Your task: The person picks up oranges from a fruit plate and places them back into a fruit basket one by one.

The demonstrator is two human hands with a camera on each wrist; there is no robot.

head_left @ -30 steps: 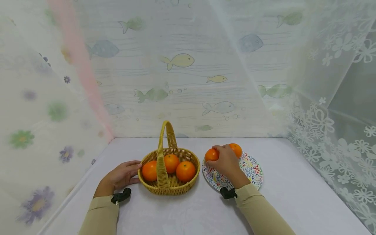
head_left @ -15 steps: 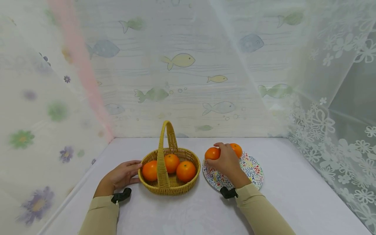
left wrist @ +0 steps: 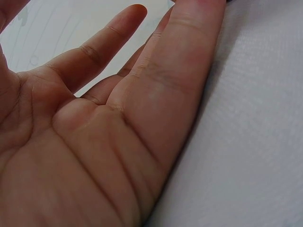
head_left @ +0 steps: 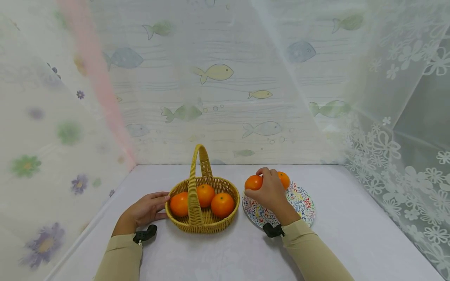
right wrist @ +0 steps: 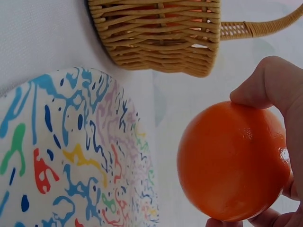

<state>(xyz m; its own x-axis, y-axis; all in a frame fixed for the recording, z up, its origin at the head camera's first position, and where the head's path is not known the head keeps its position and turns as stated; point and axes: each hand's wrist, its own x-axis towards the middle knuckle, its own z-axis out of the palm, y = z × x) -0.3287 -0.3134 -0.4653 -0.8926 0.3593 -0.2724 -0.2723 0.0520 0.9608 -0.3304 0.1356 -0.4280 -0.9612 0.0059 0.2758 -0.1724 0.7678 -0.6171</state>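
My right hand (head_left: 270, 194) grips an orange (head_left: 253, 182) over the left part of a round plate (head_left: 305, 203) with a colourful squiggle pattern. In the right wrist view the thumb lies on one side of that orange (right wrist: 229, 163) and fingertips on the other, with a gap between fruit and plate. A second orange (head_left: 283, 180) shows behind the hand, partly hidden. My left hand (head_left: 147, 208) rests its fingers, nearly straight, at the left rim of a woven basket (head_left: 218, 225). The left wrist view shows the bare palm (left wrist: 80, 161).
Inside the basket lie three oranges (head_left: 222, 205), under a tall arched handle (head_left: 192, 171). A white cloth (head_left: 225, 257) covers the table. Sheer curtains with fish and flower prints stand at the back and both sides.
My right hand has lifted its orange very slightly. The left hand and the basket stay where they were.
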